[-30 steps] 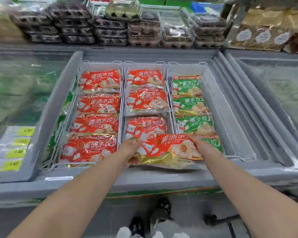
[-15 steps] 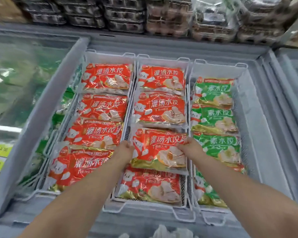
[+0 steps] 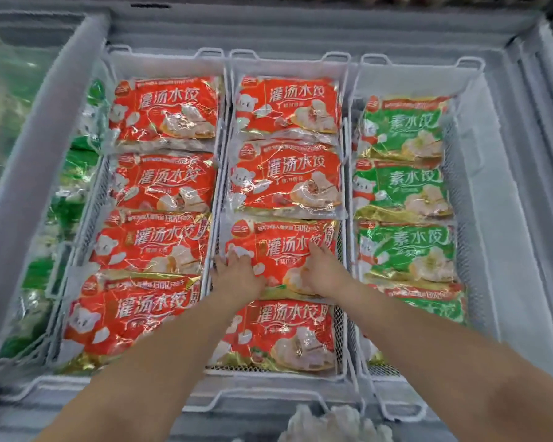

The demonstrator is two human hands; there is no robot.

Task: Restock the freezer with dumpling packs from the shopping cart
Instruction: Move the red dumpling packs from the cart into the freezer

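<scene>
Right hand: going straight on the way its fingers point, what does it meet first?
The right hand lies on one red dumpling pack; straight on it likely meets the next red pack beyond; depth unclear.

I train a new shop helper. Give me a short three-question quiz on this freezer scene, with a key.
1. True or false: the right basket holds green packs.
2. The left hand and right hand press: A) third red pack from the back, middle basket; B) a green pack; C) a basket rim.
3. Fill in: the left basket shows ___ red packs.
Key: 1 true; 2 A; 3 four.
</scene>
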